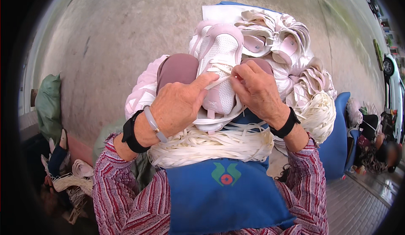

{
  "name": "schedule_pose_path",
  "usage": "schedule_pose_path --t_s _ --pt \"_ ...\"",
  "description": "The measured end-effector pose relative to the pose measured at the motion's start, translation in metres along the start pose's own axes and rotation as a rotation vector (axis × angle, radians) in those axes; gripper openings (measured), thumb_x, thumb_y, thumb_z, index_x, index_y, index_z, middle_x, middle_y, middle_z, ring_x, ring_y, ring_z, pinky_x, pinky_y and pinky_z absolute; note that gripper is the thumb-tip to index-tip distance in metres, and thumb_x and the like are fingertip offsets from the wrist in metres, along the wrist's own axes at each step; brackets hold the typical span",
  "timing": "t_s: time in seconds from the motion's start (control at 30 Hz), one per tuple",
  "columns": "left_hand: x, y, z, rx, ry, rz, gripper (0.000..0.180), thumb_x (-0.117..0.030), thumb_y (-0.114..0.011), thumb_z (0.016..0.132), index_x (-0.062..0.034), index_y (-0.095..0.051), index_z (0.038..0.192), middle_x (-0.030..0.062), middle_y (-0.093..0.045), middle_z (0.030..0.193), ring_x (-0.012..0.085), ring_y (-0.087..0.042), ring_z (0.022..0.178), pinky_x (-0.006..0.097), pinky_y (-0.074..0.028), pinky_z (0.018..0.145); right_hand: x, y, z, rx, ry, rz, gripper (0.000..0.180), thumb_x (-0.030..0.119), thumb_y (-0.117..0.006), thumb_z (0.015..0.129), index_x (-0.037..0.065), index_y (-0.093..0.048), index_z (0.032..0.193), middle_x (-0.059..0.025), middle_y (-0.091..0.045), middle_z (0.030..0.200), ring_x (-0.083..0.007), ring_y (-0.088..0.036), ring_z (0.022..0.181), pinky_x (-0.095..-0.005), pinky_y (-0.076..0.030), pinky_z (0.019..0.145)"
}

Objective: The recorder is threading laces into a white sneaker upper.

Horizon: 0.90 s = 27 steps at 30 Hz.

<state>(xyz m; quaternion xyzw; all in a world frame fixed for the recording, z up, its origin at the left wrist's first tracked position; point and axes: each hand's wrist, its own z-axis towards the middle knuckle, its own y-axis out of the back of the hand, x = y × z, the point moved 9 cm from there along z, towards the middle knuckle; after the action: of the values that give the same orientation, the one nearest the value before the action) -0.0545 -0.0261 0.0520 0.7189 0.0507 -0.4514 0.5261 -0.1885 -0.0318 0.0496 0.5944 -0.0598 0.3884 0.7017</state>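
Note:
A white mesh shoe upper with pale pink trim point(221, 47) lies between my knees, its tongue toward me. A flat cream shoelace point(218, 82) crosses its eyelet area, partly threaded through. My left hand point(175, 104) lies along the upper's left side, index finger stretched over it, with the lace running to its closed thumb and fingers. My right hand point(258, 90) is closed in a pinch on the lace at the right eyelets; its fingertips hide the exact grip. A thick bundle of cream laces point(211, 146) rests across my lap, just below the upper.
More pink-and-white uppers point(291, 47) are stacked beyond my right knee, with others beside my left knee point(179, 68). Another lace bundle point(318, 114) hangs at the right, near a blue chair point(337, 142). A green sack point(48, 104) stands left. Other people sit at both sides.

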Motion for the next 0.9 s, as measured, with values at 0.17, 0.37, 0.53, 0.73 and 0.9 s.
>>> schedule_pose_path --t_s 0.17,0.37,0.53,0.73,0.9 --pt "-0.001 0.011 -0.001 0.021 0.048 0.045 0.007 -0.009 -0.055 0.092 -0.0018 -0.055 0.093 0.0164 -0.059 0.066 0.0310 -0.060 0.058 0.037 -0.044 0.054 0.000 -0.001 -0.011 0.080 -0.121 -0.003 0.024 0.020 -0.065 0.083 0.005 -0.054 0.099 -0.0120 -0.055 0.083 -0.0312 -0.060 0.068 -0.0398 -0.049 0.056" --pt "0.006 -0.006 -0.004 0.187 0.110 -0.131 0.014 -0.014 -0.053 0.094 -0.0010 -0.055 0.088 0.0096 -0.054 0.063 0.0189 -0.052 0.056 0.031 -0.041 0.054 -0.005 -0.005 -0.032 0.076 -0.197 -0.034 0.027 0.022 -0.064 0.086 0.001 -0.053 0.099 -0.0130 -0.054 0.082 -0.0314 -0.060 0.068 -0.0390 -0.049 0.057" --pt "0.013 -0.008 -0.014 0.275 0.353 -0.490 0.025 -0.021 -0.050 0.099 -0.0040 -0.053 0.081 -0.0022 -0.051 0.061 0.0051 -0.049 0.052 0.024 -0.048 0.057 -0.014 0.012 -0.048 0.039 -0.265 0.148 0.022 0.020 -0.062 0.087 0.000 -0.056 0.095 -0.0150 -0.060 0.080 -0.0326 -0.062 0.070 -0.0407 -0.048 0.059" --pt "0.010 -0.009 -0.017 0.276 0.342 -0.707 0.028 -0.025 -0.051 0.097 -0.0035 -0.055 0.080 -0.0012 -0.051 0.060 0.0048 -0.051 0.053 0.023 -0.048 0.058 -0.005 0.006 -0.068 0.127 -0.302 0.303 0.022 0.012 -0.064 0.085 -0.001 -0.060 0.101 -0.0107 -0.054 0.062 -0.0244 -0.054 0.053 -0.0347 -0.043 0.052" --pt "0.010 -0.007 -0.018 0.242 0.339 -0.937 0.028 -0.024 -0.052 0.096 -0.0036 -0.053 0.077 -0.0005 -0.050 0.058 0.0063 -0.051 0.052 0.025 -0.052 0.069 0.010 0.014 -0.070 0.211 -0.326 0.457 0.021 0.017 -0.063 0.086 -0.001 -0.059 0.096 -0.0169 -0.060 0.066 -0.0337 -0.061 0.061 -0.0405 -0.047 0.056"
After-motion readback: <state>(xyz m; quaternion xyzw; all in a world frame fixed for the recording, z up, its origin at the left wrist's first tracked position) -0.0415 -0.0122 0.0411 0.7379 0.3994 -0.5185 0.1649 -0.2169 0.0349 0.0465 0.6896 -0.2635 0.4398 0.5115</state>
